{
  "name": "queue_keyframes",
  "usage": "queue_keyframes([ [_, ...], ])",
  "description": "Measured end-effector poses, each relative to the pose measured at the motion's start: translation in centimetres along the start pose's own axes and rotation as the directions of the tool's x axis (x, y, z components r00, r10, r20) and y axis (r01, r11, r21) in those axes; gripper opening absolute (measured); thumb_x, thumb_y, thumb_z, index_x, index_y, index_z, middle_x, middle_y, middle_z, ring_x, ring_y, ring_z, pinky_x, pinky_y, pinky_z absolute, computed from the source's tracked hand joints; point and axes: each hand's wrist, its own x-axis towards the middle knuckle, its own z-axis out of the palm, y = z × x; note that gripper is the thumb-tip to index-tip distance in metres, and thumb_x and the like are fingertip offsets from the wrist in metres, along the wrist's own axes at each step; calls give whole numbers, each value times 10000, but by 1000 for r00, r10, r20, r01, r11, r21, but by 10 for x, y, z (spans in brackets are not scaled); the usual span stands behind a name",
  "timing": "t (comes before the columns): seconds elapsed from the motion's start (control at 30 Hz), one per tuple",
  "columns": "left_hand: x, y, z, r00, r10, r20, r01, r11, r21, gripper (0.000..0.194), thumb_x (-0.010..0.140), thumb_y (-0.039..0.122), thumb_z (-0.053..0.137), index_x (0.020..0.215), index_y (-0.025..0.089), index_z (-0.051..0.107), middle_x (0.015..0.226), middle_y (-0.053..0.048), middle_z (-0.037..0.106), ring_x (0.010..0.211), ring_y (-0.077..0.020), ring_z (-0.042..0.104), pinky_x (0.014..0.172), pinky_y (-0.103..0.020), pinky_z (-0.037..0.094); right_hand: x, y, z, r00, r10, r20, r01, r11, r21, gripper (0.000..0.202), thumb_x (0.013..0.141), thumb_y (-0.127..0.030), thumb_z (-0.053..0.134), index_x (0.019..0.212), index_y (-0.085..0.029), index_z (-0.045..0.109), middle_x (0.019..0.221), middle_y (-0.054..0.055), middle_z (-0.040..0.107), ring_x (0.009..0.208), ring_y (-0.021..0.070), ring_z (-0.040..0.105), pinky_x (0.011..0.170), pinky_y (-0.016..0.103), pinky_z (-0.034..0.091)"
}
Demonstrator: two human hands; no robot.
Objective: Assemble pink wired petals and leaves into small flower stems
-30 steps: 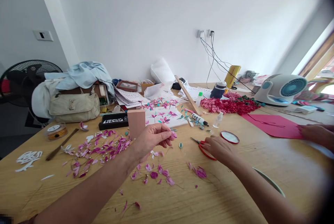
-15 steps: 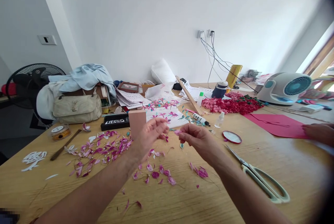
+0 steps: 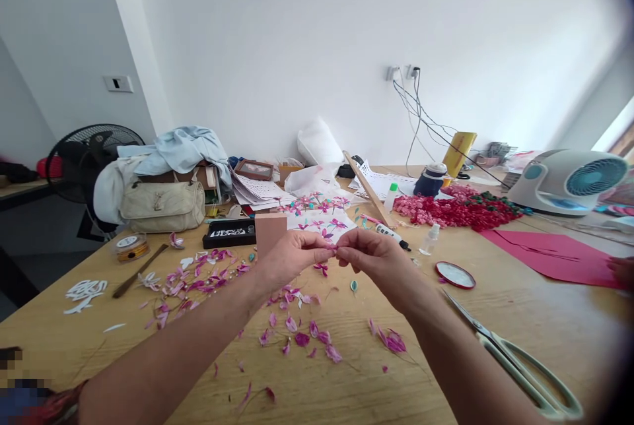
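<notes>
My left hand and my right hand meet above the wooden table. Their fingertips pinch one small pink petal piece between them. Several loose pink petals lie on the table right below the hands, and more pink petals are spread to the left. Pale green scissors lie flat on the table to the right of my right forearm. A small round red lid sits just beyond the scissors' tips.
Behind the hands stand a pink block, a flowered sheet, a glue tube and a heap of red paper flowers. A beige bag, a desk fan and red paper are further off. Another person's hand shows far right.
My right hand left the scissors on the table and came up to my left hand. Both hands now pinch the petal piece together. The view shifted slightly right.
</notes>
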Motion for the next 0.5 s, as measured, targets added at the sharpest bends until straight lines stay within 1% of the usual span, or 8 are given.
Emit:
queue_keyframes([
  [0.07, -1, -2, 1, 1000, 14, -19, -15, 1000, -27, 164, 715, 282, 580, 670, 129, 616, 594, 25, 525, 566, -75, 435, 560, -201, 330, 3, 3, 3, 999, 21, -28, -17, 994, 112, 155, 694, -313, 595, 671, -171, 539, 605, -26, 494, 545, 98, 389, 488, 213, 299],
  [0.17, -3, -6, 2, 997, 59, -40, -57, 997, 50, 168, 743, 284, 551, 722, 130, 614, 664, 4, 553, 627, -96, 474, 593, -209, 359, 5, 5, 7, 998, 23, -60, -12, 984, 178, 164, 679, -316, 600, 662, -172, 522, 602, -31, 472, 549, 95, 371, 493, 213, 292],
  [0.27, -3, -10, 3, 986, 148, -79, -130, 972, 196, 149, 766, 262, 520, 795, 148, 612, 776, -21, 588, 724, -129, 512, 639, -223, 386, 6, 8, 12, 999, 19, -50, -12, 991, 135, 165, 691, -322, 577, 655, -176, 507, 590, -31, 457, 549, 99, 379, 496, 219, 297],
  [0.33, -4, -13, 2, 976, 196, -92, -167, 951, 261, 145, 780, 258, 504, 779, 158, 610, 776, -18, 587, 738, -133, 511, 646, -223, 386, 5, 12, 15, 998, 19, -62, -14, 997, 77, 148, 704, -312, 557, 663, -178, 509, 584, -29, 457, 541, 102, 387, 486, 223, 296],
  [0.4, -5, -16, 2, 977, 198, -84, -173, 955, 241, 159, 786, 271, 502, 743, 157, 605, 727, -7, 573, 708, -125, 500, 631, -215, 379, 2, 15, 17, 996, 29, -86, -25, 998, 57, 133, 719, -308, 544, 695, -179, 521, 590, -27, 468, 541, 105, 396, 478, 223, 296],
  [0.5, -5, -20, 2, 987, 146, -61, -138, 983, 123, 158, 777, 276, 517, 724, 145, 588, 678, 7, 553, 663, -110, 488, 609, -206, 368, 0, 20, 20, 996, 56, -73, -47, 992, 119, 157, 725, -329, 553, 762, -177, 549, 633, -16, 508, 571, 112, 427, 484, 220, 317],
])
